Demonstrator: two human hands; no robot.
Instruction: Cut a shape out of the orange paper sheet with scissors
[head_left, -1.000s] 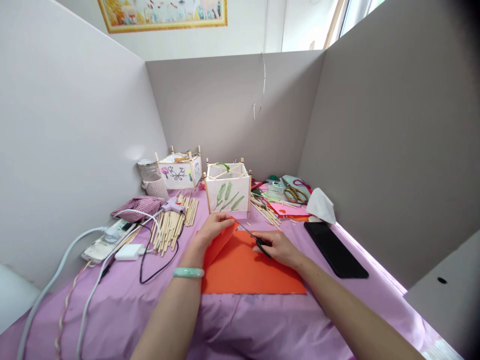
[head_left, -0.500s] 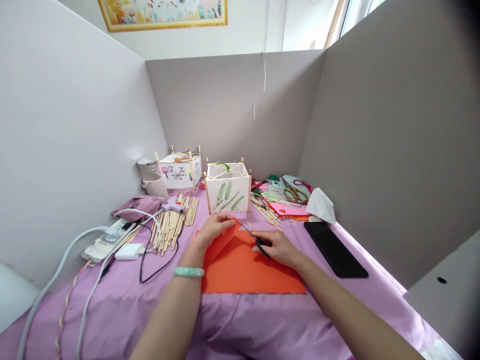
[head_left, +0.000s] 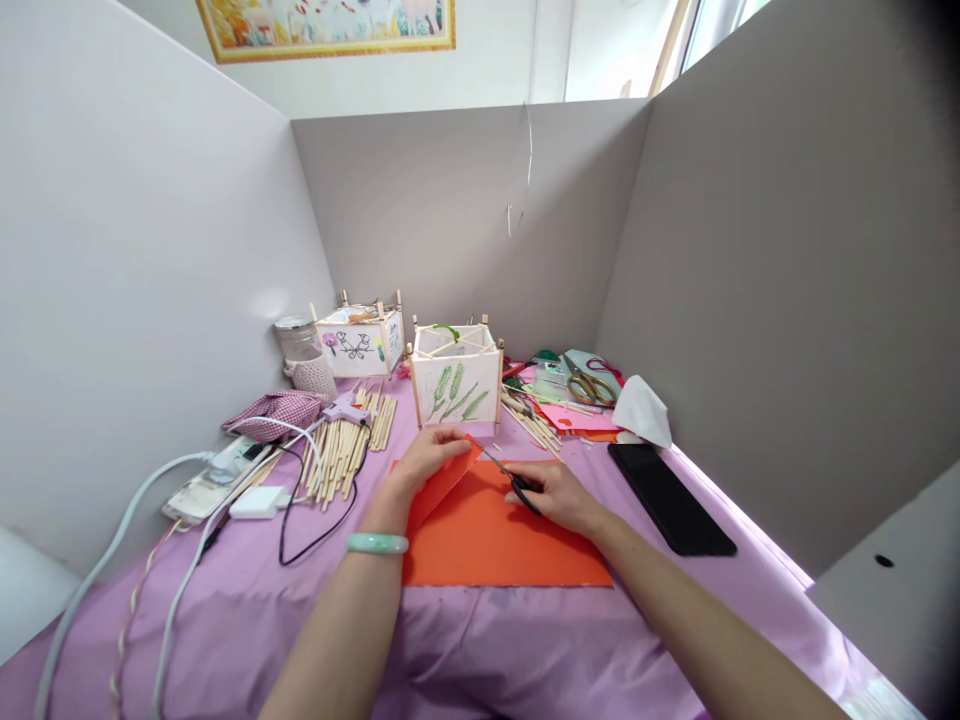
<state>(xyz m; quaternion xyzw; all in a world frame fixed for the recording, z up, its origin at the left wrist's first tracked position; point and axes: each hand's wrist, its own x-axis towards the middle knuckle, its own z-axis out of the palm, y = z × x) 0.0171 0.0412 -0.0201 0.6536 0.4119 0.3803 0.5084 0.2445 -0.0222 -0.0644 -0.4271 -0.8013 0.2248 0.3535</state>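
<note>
My left hand (head_left: 433, 455), with a pale green bangle (head_left: 377, 543) on its wrist, pinches a folded piece of orange-red paper (head_left: 442, 492) near its upper corner. In my right hand (head_left: 556, 495) is a pair of small scissors (head_left: 525, 492) with black handles. Their blades point up and left, and the tips reach the edge of the held paper. Whether the blades are apart is too small to tell. Beneath both hands a larger orange-red sheet (head_left: 502, 555) lies flat on the purple cloth (head_left: 540, 640).
Behind my hands stands a white paper lantern (head_left: 457, 390) with stick edges; a second lantern (head_left: 356, 345) is farther left. Wooden sticks (head_left: 341, 460), a glue gun (head_left: 346, 408) and cables lie left. A black phone (head_left: 667, 500) and gold-handled scissors (head_left: 589, 385) are right. Grey panels (head_left: 465, 200) enclose the table.
</note>
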